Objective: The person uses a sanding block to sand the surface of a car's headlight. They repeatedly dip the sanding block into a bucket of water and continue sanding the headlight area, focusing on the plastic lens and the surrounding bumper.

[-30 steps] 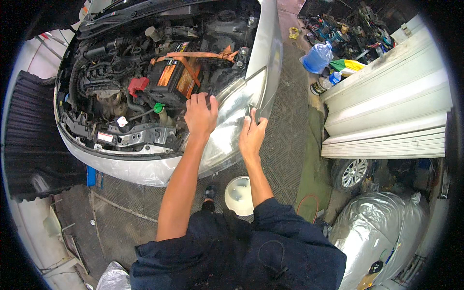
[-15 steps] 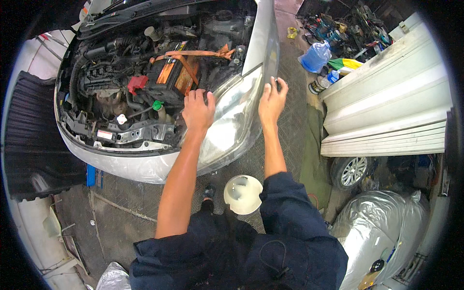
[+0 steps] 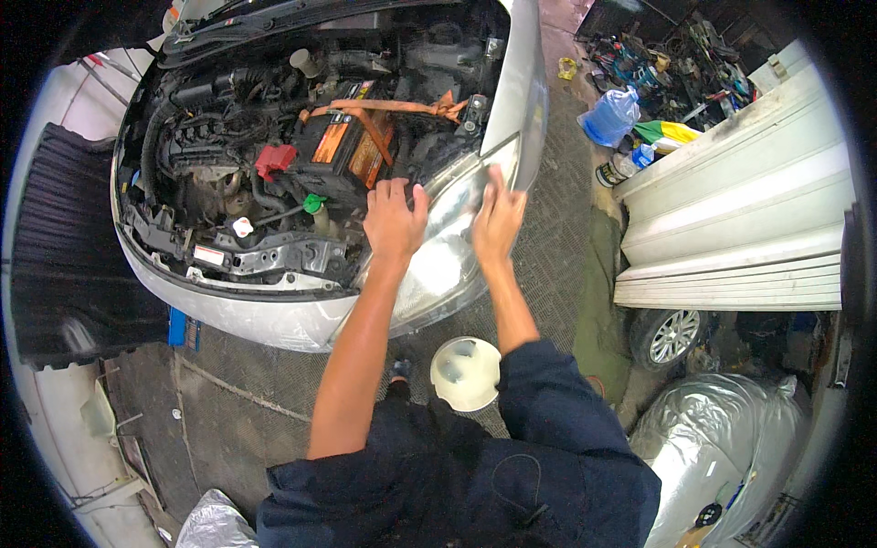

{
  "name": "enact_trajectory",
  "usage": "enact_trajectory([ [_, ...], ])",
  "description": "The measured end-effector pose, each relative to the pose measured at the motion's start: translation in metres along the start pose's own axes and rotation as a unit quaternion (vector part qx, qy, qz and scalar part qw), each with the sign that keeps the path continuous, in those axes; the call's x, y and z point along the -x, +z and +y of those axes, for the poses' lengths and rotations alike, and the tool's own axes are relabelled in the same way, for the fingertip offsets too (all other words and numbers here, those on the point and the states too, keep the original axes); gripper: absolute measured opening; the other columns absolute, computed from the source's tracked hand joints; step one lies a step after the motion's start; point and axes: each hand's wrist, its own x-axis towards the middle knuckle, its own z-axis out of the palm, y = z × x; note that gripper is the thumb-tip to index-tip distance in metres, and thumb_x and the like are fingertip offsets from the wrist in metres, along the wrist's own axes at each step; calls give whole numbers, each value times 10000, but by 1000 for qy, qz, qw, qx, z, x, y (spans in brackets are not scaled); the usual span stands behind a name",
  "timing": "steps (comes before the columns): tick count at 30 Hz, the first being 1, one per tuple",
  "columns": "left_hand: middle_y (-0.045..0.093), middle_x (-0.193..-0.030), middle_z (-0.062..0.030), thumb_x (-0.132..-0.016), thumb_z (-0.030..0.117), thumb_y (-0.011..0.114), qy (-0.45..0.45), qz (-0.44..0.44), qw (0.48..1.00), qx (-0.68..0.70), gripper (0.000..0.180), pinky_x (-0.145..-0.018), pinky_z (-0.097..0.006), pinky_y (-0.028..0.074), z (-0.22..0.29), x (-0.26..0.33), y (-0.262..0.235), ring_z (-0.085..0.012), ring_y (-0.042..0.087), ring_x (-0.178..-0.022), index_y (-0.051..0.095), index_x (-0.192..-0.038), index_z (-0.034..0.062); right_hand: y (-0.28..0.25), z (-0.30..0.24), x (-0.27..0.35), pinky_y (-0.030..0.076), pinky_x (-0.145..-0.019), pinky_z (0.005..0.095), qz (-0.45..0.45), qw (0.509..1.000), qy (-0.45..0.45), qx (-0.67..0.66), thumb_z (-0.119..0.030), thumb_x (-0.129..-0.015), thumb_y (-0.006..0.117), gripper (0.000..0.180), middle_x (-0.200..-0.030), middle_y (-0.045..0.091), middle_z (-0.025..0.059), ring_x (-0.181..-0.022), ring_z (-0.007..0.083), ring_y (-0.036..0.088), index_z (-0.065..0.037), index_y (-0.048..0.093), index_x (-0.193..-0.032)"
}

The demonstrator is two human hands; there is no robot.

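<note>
Car: one silver car point(image 3: 274, 320) with its hood raised fills the upper left; its engine bay lies open below the person's head.
Covered shape: one bulky thing under a silver cover point(image 3: 722, 447) sits at the lower right, and one wheel point(image 3: 673, 336) shows just above it.
Metal panels: one stack of white corrugated panels point(image 3: 740, 210) lies along the right side.
Headlight: one clear headlight point(image 3: 448, 247) sits at the car's near front corner, between the engine bay and the fender; both hands are on it.
Battery: one black battery point(image 3: 347, 151) with orange labels sits in the bay, crossed by one orange strap point(image 3: 393, 107).
Water bottle: one large blue bottle point(image 3: 610, 116) stands on the floor at the upper right.
Bucket: one white round bucket point(image 3: 466, 373) stands on the floor below the headlight, between the forearms.
Left hand: one left hand point(image 3: 393, 219) lies palm down on the inner edge of the headlight, fingers loosely curled over the top rim.
Right hand: one right hand point(image 3: 498, 219) rests flat on the lens, fingers stretched out toward the fender and holding nothing.
Caps: one red cap point(image 3: 274, 160), one green cap point(image 3: 315, 203) and one white cap point(image 3: 242, 226) show in the bay.
</note>
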Motion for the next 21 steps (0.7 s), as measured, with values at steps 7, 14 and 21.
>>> enact_trajectory([
  [7,635,-1130,-140,-983,384,584,8,4,1000,15,366,-850,-501,551,7,1,3,-363,608,-1080,674,-1123,58,-8,26,-51,362,-1078,449,-33,997,34,-61,-304,-1084,512,408,-1460,600,65,-1148,295,476,-172,619,-1454],
  [14,637,-1125,-134,-994,381,577,8,16,1000,7,343,-886,-498,527,1,-1,2,-362,609,-1076,671,-1131,81,-6,33,-9,63,-1265,583,-111,994,-17,16,-454,-1115,335,559,-1696,330,18,-1597,370,130,-198,410,-1607],
  [21,635,-1147,-138,-994,383,564,-10,2,1000,8,357,-879,-499,534,5,0,-2,-361,608,-1087,669,-1143,76,-8,9,16,78,-1267,582,-142,986,77,36,-399,-1120,305,562,-1720,263,30,-1601,363,116,-192,329,-1642],
])
